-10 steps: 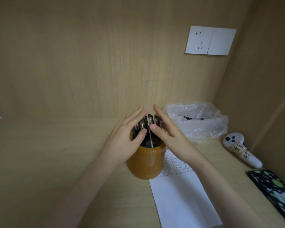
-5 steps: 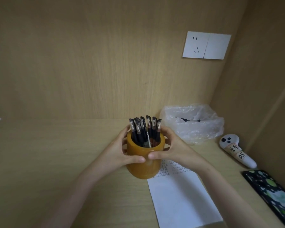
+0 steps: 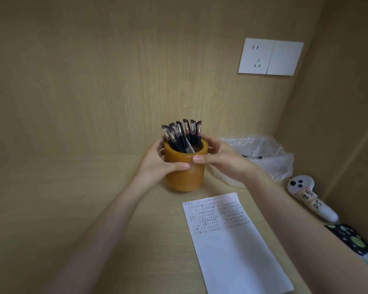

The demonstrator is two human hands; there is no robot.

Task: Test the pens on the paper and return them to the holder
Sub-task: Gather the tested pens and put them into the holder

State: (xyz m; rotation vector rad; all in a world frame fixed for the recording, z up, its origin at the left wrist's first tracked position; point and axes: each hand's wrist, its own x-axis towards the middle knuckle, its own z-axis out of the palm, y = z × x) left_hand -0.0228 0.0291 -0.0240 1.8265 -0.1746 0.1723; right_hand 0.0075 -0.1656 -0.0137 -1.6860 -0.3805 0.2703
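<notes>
You are wrapping your left hand (image 3: 157,164) and right hand (image 3: 221,161) around the holder (image 3: 184,177), at eleven o'clock from the paper (image 3: 234,247); be keeping it level so the pens (image 3: 182,134) aren't tipping out.

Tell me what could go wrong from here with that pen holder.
The left hand and right hand both grip the holder near its rim. Tilting it could spill the upright pens. Sliding it nearer could push it into the written paper and crumple its edge.
</notes>
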